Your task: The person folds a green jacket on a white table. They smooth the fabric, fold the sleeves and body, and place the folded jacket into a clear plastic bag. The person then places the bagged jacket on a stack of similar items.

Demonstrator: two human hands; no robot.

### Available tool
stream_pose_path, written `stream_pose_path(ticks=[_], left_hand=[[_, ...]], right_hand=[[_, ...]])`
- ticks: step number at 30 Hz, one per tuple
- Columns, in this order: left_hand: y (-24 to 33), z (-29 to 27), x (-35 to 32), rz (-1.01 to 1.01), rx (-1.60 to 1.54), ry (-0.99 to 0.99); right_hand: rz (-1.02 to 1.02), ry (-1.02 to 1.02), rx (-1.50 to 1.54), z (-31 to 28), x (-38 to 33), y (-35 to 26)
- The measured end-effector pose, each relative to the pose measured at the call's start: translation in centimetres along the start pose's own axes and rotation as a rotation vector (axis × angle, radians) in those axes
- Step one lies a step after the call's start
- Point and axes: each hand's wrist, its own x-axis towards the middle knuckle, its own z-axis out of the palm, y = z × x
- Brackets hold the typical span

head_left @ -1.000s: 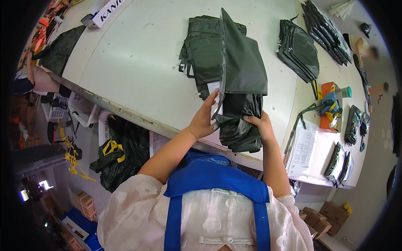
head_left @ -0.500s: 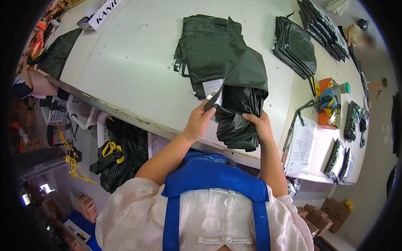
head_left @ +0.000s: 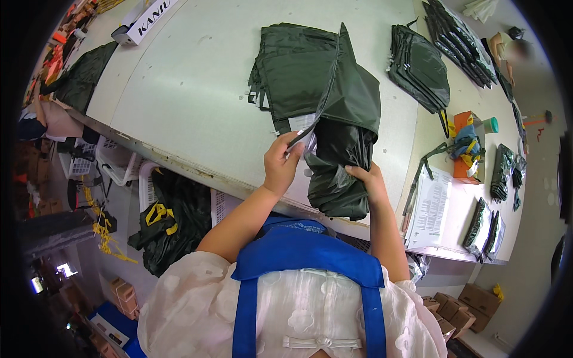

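A dark green fabric bag point(head_left: 361, 98) lies partly over a stack of flat dark green fabric pieces point(head_left: 292, 74) in front of me on the table. Its mouth faces me, and a folded bundle of shiny dark fabric point(head_left: 337, 194) reaches from the mouth toward the table's near edge. My left hand point(head_left: 282, 166) pinches the bag's left edge between thumb and fingers. On the bundle's right side, my right hand point(head_left: 367, 182) is closed with the thumb on top; its other fingers are hidden. A white printed sheet point(head_left: 303, 123) shows beside the bag's mouth.
More flat dark green pieces point(head_left: 419, 68) are stacked at the right, near plastic-wrapped packs point(head_left: 461, 42). An orange box point(head_left: 468, 170) and papers point(head_left: 428, 209) lie nearer. Below the table's left edge stands a white basket point(head_left: 146, 185) with dark fabric. Other people are at both sides.
My left hand has drawn the bag's edge slightly left and up, and the mouth gapes a little wider. My right hand keeps its hold on the bundle, which has shifted slightly toward me.
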Motion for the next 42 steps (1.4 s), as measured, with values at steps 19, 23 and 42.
stream_pose_path(ticks=[19, 23, 42], left_hand=[[0.8, -1.2, -3.2, 0.009, -0.259, -0.524], [0.8, -0.3, -4.6, -0.375, -0.188, -0.523], [-3.4, -3.8, -3.4, -1.040, -0.660, -0.695]], right_hand=[[0.024, 0.002, 0.450, -3.0, 1.3, 3.8], [-0.015, 0.024, 0.423, -2.1, 1.5, 2.6], [-0.661, 0.239, -1.412, 2.3, 1.9, 5.1]])
